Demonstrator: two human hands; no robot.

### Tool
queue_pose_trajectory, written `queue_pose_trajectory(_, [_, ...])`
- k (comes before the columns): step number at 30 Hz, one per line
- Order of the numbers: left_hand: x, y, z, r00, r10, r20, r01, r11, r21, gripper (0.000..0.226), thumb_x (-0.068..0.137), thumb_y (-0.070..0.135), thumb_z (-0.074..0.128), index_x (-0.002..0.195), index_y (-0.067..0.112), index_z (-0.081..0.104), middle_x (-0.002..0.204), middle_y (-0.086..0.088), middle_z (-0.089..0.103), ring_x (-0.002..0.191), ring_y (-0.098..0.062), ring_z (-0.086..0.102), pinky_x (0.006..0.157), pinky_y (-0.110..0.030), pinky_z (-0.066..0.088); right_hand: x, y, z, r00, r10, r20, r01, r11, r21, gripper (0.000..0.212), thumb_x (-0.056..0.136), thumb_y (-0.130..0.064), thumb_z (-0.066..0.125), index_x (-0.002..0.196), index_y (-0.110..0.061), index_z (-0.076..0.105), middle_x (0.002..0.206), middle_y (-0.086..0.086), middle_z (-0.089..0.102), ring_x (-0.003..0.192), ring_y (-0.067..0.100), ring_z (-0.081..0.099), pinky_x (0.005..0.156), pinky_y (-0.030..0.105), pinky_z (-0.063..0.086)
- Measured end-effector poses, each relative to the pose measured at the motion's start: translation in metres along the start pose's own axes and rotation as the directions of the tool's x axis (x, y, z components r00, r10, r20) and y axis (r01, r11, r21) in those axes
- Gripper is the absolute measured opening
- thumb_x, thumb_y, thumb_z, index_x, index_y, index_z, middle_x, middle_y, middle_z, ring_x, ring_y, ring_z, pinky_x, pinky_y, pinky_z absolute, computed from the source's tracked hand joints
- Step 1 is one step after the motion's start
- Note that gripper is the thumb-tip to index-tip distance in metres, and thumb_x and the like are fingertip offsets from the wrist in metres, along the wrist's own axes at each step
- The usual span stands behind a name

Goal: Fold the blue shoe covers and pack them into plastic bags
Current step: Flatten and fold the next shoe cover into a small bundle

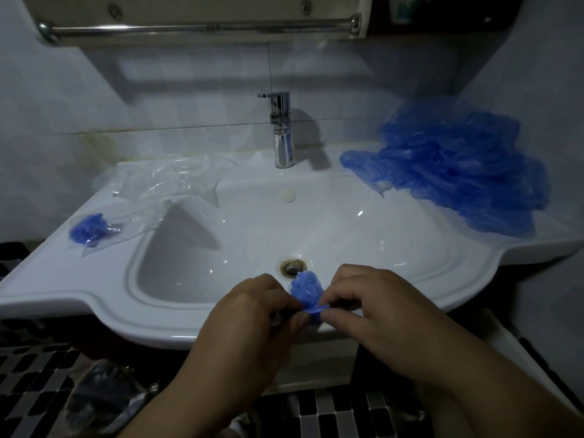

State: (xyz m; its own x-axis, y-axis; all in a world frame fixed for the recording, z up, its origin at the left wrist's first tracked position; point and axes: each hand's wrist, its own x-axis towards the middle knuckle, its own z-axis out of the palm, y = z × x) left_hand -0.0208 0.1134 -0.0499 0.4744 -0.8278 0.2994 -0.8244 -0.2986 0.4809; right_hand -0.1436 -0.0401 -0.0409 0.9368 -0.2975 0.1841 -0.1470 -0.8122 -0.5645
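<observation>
Over the front rim of the white sink (94, 298), my left hand (252, 314) and my right hand (373, 305) pinch a small bunched blue shoe cover (306, 289) between their fingertips. A big loose heap of blue shoe covers (458, 165) lies on the sink's right ledge. On the left ledge a clear plastic bag holding a folded blue shoe cover (90, 230) lies flat. Behind it is a pile of empty clear plastic bags (164, 181).
A chrome faucet (281, 131) stands at the back centre, the drain (294, 267) just beyond my hands. A metal towel bar (202, 28) runs overhead. Black-and-white mosaic floor (34, 380) and some crumpled plastic (104, 396) lie below left.
</observation>
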Motion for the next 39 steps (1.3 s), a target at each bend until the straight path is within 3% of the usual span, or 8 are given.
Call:
queue_pose_trajectory(6, [0.012, 0.007, 0.002, 0.987, -0.159, -0.007, 0.159, 0.987, -0.011, 0.030, 0.093, 0.035, 0.057, 0.064, 0.030, 0.061, 0.086, 0.009, 0.051, 0.081, -0.006, 0.050, 0.064, -0.021, 0.033, 0.004, -0.006, 0.010, 0.974, 0.138, -0.183, -0.127, 0.990, 0.067, 0.016, 0.085, -0.039, 0.069, 0.078, -0.027, 0.061, 0.065, -0.011, 0.059, 0.066, 0.004, 0.057, 0.057, 0.019, 0.046])
queue_pose_trajectory(9, [0.018, 0.006, 0.007, 0.980, -0.197, 0.008, 0.197, 0.979, 0.055, 0.041, 0.096, 0.033, 0.051, 0.055, 0.028, 0.047, 0.082, 0.005, 0.047, 0.079, -0.012, 0.049, 0.066, -0.028, 0.031, 0.007, -0.008, 0.017, 0.972, 0.089, -0.217, -0.086, 0.996, 0.022, 0.011, 0.085, -0.030, 0.070, 0.084, -0.032, 0.059, 0.071, -0.011, 0.059, 0.067, 0.006, 0.055, 0.063, 0.022, 0.048])
queue_pose_trajectory(13, [0.024, 0.003, 0.012, 0.963, -0.261, -0.064, 0.267, 0.957, 0.117, 0.034, 0.094, 0.045, 0.053, 0.072, 0.022, 0.066, 0.082, 0.006, 0.046, 0.080, -0.012, 0.050, 0.067, -0.026, 0.035, 0.009, -0.004, 0.018, 0.985, 0.018, -0.172, -0.028, 0.998, -0.055, 0.010, 0.090, -0.029, 0.063, 0.093, -0.031, 0.072, 0.089, -0.010, 0.060, 0.082, 0.007, 0.056, 0.074, 0.033, 0.051])
queue_pose_trajectory(16, [0.024, 0.008, 0.009, 0.954, -0.275, -0.117, 0.283, 0.957, 0.059, 0.020, 0.086, 0.046, 0.064, 0.075, 0.030, 0.060, 0.087, 0.014, 0.048, 0.079, -0.007, 0.049, 0.061, -0.016, 0.032, 0.008, -0.008, 0.015, 0.997, 0.021, -0.081, -0.030, 0.993, -0.117, 0.018, 0.091, -0.042, 0.060, 0.103, -0.031, 0.069, 0.097, -0.013, 0.053, 0.091, 0.005, 0.050, 0.081, 0.030, 0.048])
queue_pose_trajectory(19, [0.017, 0.006, 0.005, 0.985, -0.134, -0.113, 0.128, 0.990, -0.060, 0.008, 0.078, 0.042, 0.068, 0.079, 0.035, 0.065, 0.087, 0.018, 0.054, 0.081, -0.001, 0.054, 0.064, -0.011, 0.037, 0.006, -0.009, 0.010, 1.000, 0.013, -0.011, -0.014, 0.992, -0.127, 0.025, 0.085, -0.050, 0.063, 0.101, -0.031, 0.065, 0.098, -0.014, 0.049, 0.094, 0.004, 0.047, 0.082, 0.028, 0.047])
queue_pose_trajectory(24, [0.004, 0.004, -0.006, 1.000, -0.011, 0.005, 0.011, 0.999, -0.039, 0.019, 0.070, 0.046, 0.079, 0.085, 0.035, 0.074, 0.082, 0.018, 0.063, 0.074, -0.003, 0.062, 0.067, -0.026, 0.051, 0.005, 0.000, 0.002, 0.999, -0.024, 0.041, 0.027, 0.996, -0.089, 0.027, 0.077, -0.049, 0.073, 0.099, -0.037, 0.064, 0.099, -0.018, 0.051, 0.099, 0.000, 0.048, 0.083, 0.017, 0.043])
queue_pose_trajectory(34, [0.008, 0.012, -0.006, 0.983, -0.184, 0.017, 0.184, 0.966, -0.182, 0.011, 0.087, 0.026, 0.068, 0.083, 0.033, 0.061, 0.067, 0.021, 0.065, 0.060, 0.001, 0.060, 0.050, -0.009, 0.038, 0.004, -0.004, 0.001, 0.991, 0.105, -0.078, -0.093, 0.986, 0.140, 0.010, 0.090, -0.027, 0.064, 0.096, -0.034, 0.063, 0.073, -0.010, 0.063, 0.068, 0.005, 0.059, 0.062, 0.018, 0.046])
queue_pose_trajectory(39, [0.022, 0.013, 0.001, 0.960, -0.279, 0.013, 0.279, 0.956, -0.090, 0.010, 0.087, 0.033, 0.067, 0.079, 0.031, 0.061, 0.066, 0.010, 0.066, 0.059, -0.005, 0.059, 0.048, -0.012, 0.031, 0.012, -0.008, 0.016, 0.974, 0.153, -0.170, -0.154, 0.988, 0.008, 0.009, 0.090, -0.029, 0.064, 0.081, -0.030, 0.062, 0.063, -0.012, 0.055, 0.061, 0.005, 0.054, 0.058, 0.015, 0.040])
